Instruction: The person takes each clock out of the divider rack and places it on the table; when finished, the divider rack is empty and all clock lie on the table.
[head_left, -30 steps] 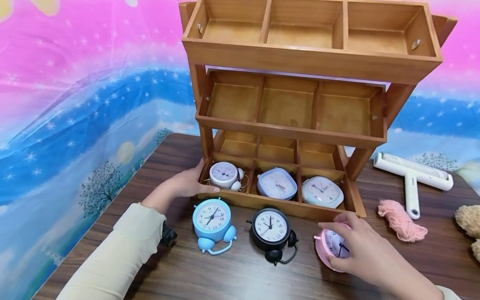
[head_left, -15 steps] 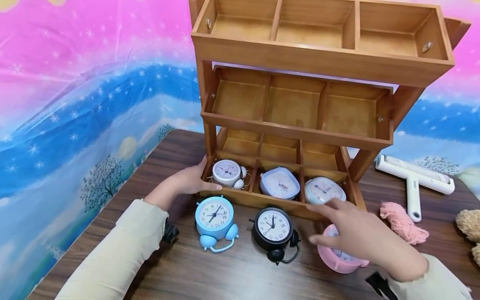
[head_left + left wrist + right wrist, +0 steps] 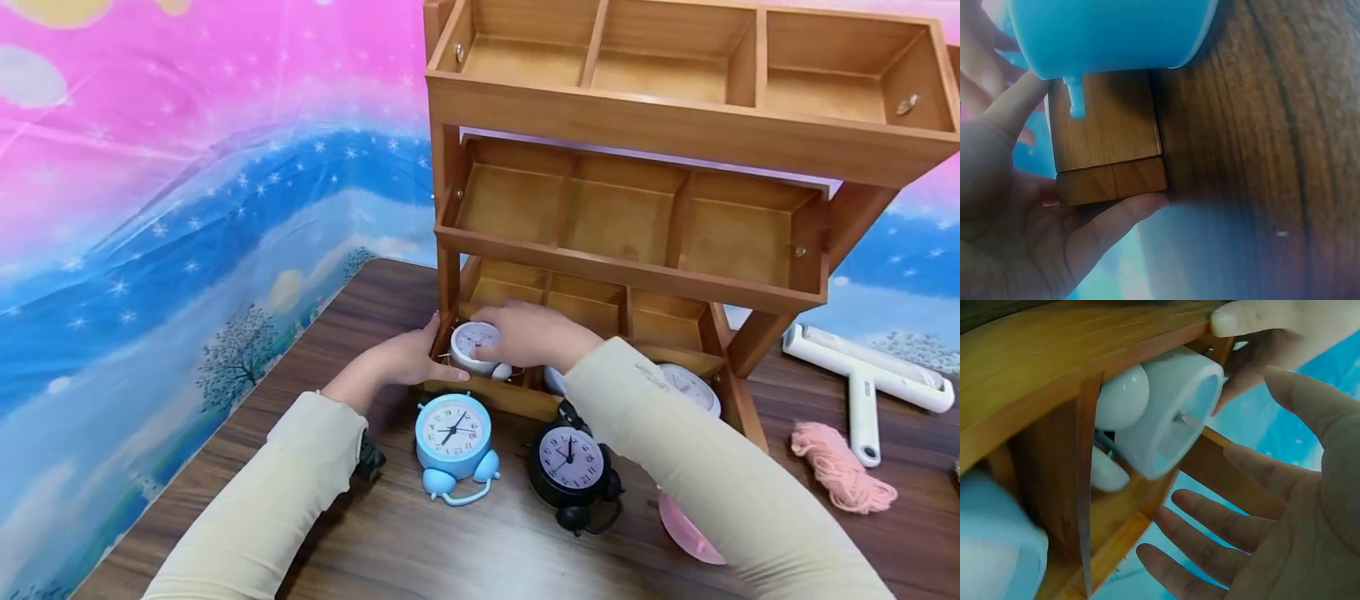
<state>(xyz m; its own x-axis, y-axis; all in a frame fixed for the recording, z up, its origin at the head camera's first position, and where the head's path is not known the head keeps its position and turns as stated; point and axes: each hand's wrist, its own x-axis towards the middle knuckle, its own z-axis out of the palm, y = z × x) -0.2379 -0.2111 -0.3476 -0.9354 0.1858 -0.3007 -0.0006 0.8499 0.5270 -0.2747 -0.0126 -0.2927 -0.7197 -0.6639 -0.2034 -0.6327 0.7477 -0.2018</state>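
In the head view my left hand [image 3: 401, 358] grips the left end of the bottom tier of a wooden three-tier rack [image 3: 630, 112], thumb over its front edge. The left wrist view shows the fingers around the wooden corner [image 3: 1110, 181]. My right hand [image 3: 536, 333] is over the bottom-left compartment, reaching to a white twin-bell alarm clock [image 3: 467, 354]. In the right wrist view its fingers are spread, apart from the clock [image 3: 1166, 419]. On the table in front lie a light blue alarm clock [image 3: 453, 429], a black alarm clock [image 3: 570, 458] and a pink alarm clock [image 3: 686, 529], partly under the right sleeve.
A pale blue clock [image 3: 553, 381] in the middle bottom compartment is mostly hidden by the right arm. Another pale clock [image 3: 693, 387] sits in the right one. Right of the rack lie a white T-shaped tool [image 3: 862, 408] and pink yarn [image 3: 843, 471].
My right hand has let go of the pink clock and moved left over the rack to the white clock. The left hand keeps its hold, and the head view has shifted left.
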